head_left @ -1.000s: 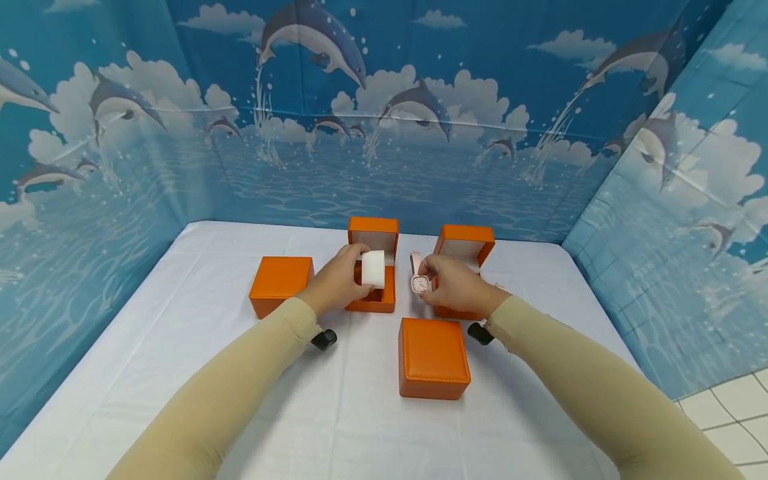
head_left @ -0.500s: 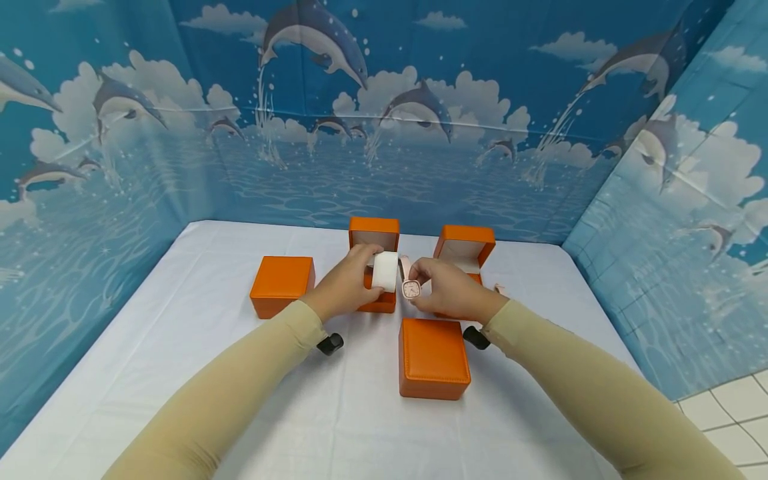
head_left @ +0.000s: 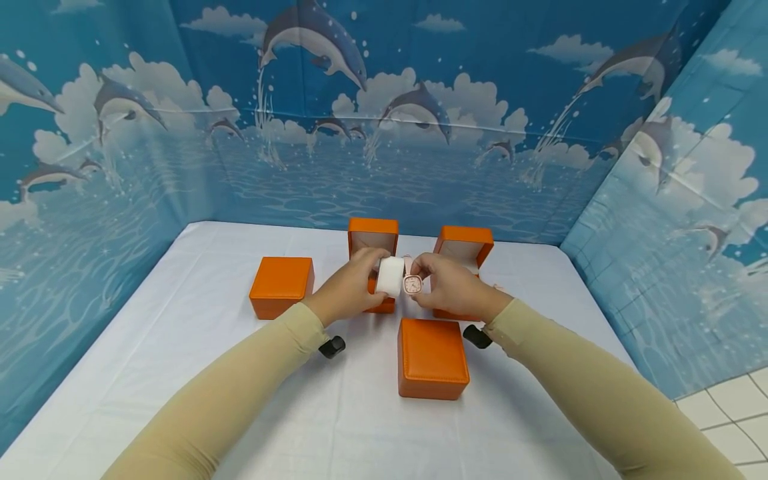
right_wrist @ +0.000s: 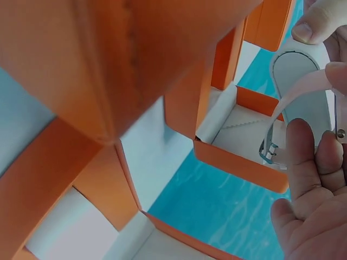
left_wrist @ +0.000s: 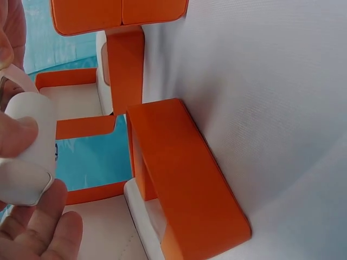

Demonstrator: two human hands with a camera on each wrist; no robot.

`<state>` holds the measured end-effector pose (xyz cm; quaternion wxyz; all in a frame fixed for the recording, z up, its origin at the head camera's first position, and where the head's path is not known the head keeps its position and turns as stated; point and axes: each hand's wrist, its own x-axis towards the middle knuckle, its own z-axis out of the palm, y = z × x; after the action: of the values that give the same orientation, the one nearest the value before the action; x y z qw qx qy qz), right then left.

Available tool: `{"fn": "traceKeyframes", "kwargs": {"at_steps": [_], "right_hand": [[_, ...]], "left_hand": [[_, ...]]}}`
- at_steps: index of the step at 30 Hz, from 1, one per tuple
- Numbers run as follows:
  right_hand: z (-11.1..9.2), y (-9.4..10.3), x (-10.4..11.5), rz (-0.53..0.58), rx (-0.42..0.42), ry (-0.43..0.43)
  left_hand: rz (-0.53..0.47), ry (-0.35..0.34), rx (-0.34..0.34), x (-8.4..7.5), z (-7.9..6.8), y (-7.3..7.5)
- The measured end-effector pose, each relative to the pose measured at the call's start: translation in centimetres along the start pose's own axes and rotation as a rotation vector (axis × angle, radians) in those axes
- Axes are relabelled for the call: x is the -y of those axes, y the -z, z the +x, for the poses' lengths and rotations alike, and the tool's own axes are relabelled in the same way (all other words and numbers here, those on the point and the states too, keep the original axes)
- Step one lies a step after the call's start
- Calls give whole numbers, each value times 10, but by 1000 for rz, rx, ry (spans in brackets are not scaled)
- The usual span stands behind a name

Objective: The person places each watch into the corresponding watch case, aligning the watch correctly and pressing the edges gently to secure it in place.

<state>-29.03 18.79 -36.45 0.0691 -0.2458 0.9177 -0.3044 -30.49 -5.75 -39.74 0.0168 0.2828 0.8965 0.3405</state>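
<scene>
My left hand (head_left: 354,283) holds a white watch cushion (head_left: 390,277) between thumb and fingers, above the front of the left lidded box, whose lid (head_left: 373,227) is raised. Close to the cushion's right side, my right hand (head_left: 456,285) pinches a pink watch (head_left: 412,285) with a squarish face. In the right wrist view the pale pink strap (right_wrist: 303,86) loops unfastened, its buckle (right_wrist: 269,153) hanging free. That strap crosses in front of the cushion's flat oval end (right_wrist: 295,64); whether they touch, I cannot tell. The left wrist view shows the cushion (left_wrist: 33,122) under my thumb.
A second orange box (head_left: 468,235) stands with its lid raised behind my right hand. Two closed orange boxes, one at left (head_left: 281,280) and one in front (head_left: 433,358), sit on the white tablecloth (head_left: 360,413). A dolphin-print curtain (head_left: 384,173) hangs behind.
My left hand has moved right with the cushion, which now tilts slightly. The watch in my right hand has come left, so the two are now close together.
</scene>
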Motion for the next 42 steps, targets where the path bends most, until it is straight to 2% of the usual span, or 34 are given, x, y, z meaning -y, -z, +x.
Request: {"fn": "traceKeyframes", "kwargs": {"at_steps": [6,13,26,42], "right_hand": [[-2,2,1,-29,-19,13],[-6,7,8,-63,-24,-12],[-10,8,15,-67,-53,28],[-14,1,20,89,-70,40]], "left_hand": [[-5,-19,9,-3,-2,2],[-11,-42,20,-6,-5,4],[-7,-74,-8,-12,-10,4],[-82,-85,-80,-14,-13,2]]}}
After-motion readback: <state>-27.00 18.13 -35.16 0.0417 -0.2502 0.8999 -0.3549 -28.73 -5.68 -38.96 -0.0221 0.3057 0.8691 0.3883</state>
